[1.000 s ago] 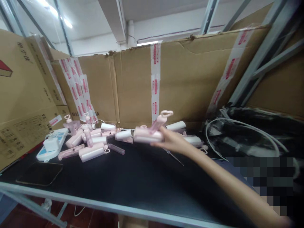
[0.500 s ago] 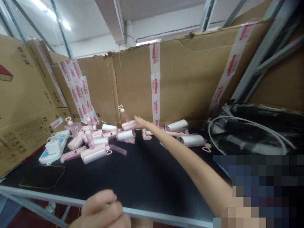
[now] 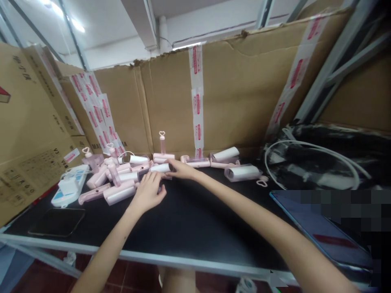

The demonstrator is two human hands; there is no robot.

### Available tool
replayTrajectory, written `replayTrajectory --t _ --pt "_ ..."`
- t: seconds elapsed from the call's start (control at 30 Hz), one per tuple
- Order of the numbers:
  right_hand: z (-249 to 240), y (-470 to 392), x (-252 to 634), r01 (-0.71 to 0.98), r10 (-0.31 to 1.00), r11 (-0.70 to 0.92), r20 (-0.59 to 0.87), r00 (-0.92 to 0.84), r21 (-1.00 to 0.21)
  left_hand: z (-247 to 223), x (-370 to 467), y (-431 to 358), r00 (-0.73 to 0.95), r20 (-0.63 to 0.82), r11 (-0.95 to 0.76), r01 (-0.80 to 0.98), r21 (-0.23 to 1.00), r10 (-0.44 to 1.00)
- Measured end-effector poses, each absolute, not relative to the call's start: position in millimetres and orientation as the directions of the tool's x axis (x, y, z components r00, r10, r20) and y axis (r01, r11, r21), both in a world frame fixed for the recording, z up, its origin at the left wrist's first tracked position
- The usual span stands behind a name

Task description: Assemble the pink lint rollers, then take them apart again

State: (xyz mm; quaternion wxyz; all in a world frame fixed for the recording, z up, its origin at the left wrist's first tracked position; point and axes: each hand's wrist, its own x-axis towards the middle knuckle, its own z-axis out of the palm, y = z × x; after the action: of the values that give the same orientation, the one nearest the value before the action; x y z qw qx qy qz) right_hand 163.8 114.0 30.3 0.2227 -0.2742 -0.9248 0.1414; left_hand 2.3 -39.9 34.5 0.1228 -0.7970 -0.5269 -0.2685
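Observation:
Pink lint rollers with white paper rolls lie in a pile across the black tabletop. My right hand (image 3: 183, 170) has its thumb and fingers around the end of one lint roller (image 3: 160, 167) at the pile's right side. My left hand (image 3: 149, 190) reaches over the front of the pile, fingers stretched and thumb apart, close to that roller; its fingertips cover part of the pile. Left of it lies another lint roller (image 3: 120, 194) with a white roll. Behind my hands, a slim pink tube with a heart-shaped ring (image 3: 162, 144) stands upright on a pink roller body.
A white power strip (image 3: 71, 189) and a dark phone (image 3: 57, 222) lie at left. More lint rollers (image 3: 243, 172) lie to the right. Cardboard walls (image 3: 250, 89) enclose the back. A white cable (image 3: 308, 143) loops over black plastic. A blue-edged panel (image 3: 324, 236) is at lower right.
My right hand has left the pink roller with the upright tube at the back and come down to the white-rolled one. My left hand has moved forward from the table edge and its fingers have opened.

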Motion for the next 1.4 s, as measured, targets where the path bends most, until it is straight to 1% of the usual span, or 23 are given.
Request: replayTrajectory --t 0.1,0.23,0.3,0.4,0.47,0.53,0.6,0.63,0.67,0.73,0.8,0.83,0.9,0.97,1.03,1.1,1.13,1.17,1.23,1.27,1.3,1.33,1.4 --pt "29 94 195 0.438 0.576 0.799 0.312 -0.756 -0.413 35 8 -34 0.288 0.539 -0.431 0.888 0.158 0.791" --pt "41 72 245 0.443 0.597 0.775 0.292 -0.748 -0.451 32 26 -21 0.347 0.459 -0.504 0.817 0.28 0.818" --pt "53 59 263 0.42 0.619 0.761 0.358 -0.699 -0.494 29 38 -16 0.379 0.447 -0.539 0.782 0.314 0.81" --pt "71 34 273 0.375 0.649 0.75 0.495 -0.578 -0.545 26 57 -16 0.357 0.512 -0.582 0.713 0.391 0.782" --pt "79 17 274 0.355 0.637 0.758 0.506 -0.581 -0.547 23 66 -23 0.33 0.544 -0.614 0.612 0.499 0.771" --pt "82 5 272 0.308 0.595 0.768 0.447 -0.668 -0.562 17 73 -31 0.344 0.532 -0.633 0.437 0.639 0.774" --pt "83 3 270 0.248 0.545 0.772 0.409 -0.732 -0.586 7 76 -37 0.376 0.49 -0.596 0.258 0.76 0.787" --pt "82 7 269 0.238 0.538 0.776 0.418 -0.732 -0.584 1 77 -39 0.389 0.464 -0.565 0.201 0.801 0.796" --pt "82 13 268 0.256 0.535 0.79 0.423 -0.731 -0.557 -5 77 -41 0.399 0.441 -0.539 0.175 0.824 0.804" --pt "78 33 263 0.344 0.524 0.826 0.383 -0.761 -0.446 -15 77 -41 0.41 0.409 -0.512 0.181 0.84 0.815" --pt "70 56 255 0.413 0.501 0.848 0.246 -0.83 -0.332 -21 76 -40 0.412 0.39 -0.501 0.206 0.841 0.824" --pt "65 67 250 0.426 0.491 0.851 0.178 -0.853 -0.307 -22 76 -40 0.41 0.384 -0.497 0.215 0.841 0.827" --pt "55 82 238 0.442 0.491 0.844 0.107 -0.865 -0.304 -21 76 -40 0.412 0.38 -0.497 0.223 0.839 0.828" --pt "50 88 228 0.445 0.49 0.841 0.084 -0.868 -0.308 -19 77 -41 0.42 0.393 -0.515 0.232 0.825 0.818" --pt "54 85 226 0.426 0.48 0.845 0.106 -0.871 -0.325 -16 77 -42 0.425 0.404 -0.532 0.241 0.812 0.81" --pt "65 75 231 0.409 0.482 0.846 0.165 -0.86 -0.342 -14 77 -44 0.424 0.406 -0.536 0.251 0.806 0.81" --pt "71 68 236 0.403 0.497 0.839 0.211 -0.842 -0.366 -14 77 -44 0.423 0.405 -0.535 0.255 0.805 0.811" --pt "78 59 242 0.389 0.522 0.818 0.262 -0.812 -0.422 -14 77 -44 0.421 0.406 -0.536 0.257 0.804 0.811" --pt "85 40 252 0.32 0.607 0.72 0.336 -0.72 -0.615 -15 77 -44 0.419 0.409 -0.539 0.258 0.802 0.811" --pt "85 31 256 0.266 0.651 0.646 0.334 -0.681 -0.716 -15 77 -43 0.422 0.412 -0.542 0.256 0.8 0.808" --pt "83 22 258 0.216 0.68 0.576 0.315 -0.662 -0.789 -15 76 -43 0.428 0.416 -0.548 0.252 0.798 0.802" --pt "79 15 258 0.189 0.692 0.531 0.294 -0.66 -0.826 -15 76 -43 0.437 0.422 -0.558 0.249 0.792 0.794" --pt "66 5 255 0.198 0.693 0.526 0.281 -0.664 -0.827 -14 75 -42 0.458 0.436 -0.585 0.254 0.771 0.774"
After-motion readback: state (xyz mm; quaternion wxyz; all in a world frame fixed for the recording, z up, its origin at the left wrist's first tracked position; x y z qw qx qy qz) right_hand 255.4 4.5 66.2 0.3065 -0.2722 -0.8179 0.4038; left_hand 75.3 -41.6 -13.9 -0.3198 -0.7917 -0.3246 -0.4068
